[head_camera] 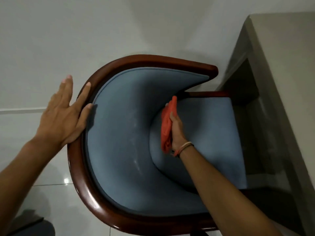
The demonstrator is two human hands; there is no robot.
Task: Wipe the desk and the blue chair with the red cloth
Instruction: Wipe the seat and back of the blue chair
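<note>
Head view: I see the blue chair (129,133) from above, centred in the scene, its curved dark wooden rim (80,176) wrapping the upholstered back. The left hand (63,116) lies flat on that rim at the left side — fingers spread, gripping nothing, thumb touching the blue padding. The right hand (176,128) is closed around the red cloth (167,126), pressing it where the inner backrest meets the seat cushion (213,142). A thin band (185,145) circles the right wrist. The desk (281,65) stands at the right — its edge just beside the chair's front. Pale floor tiles (42,40) surround the chair.
</note>
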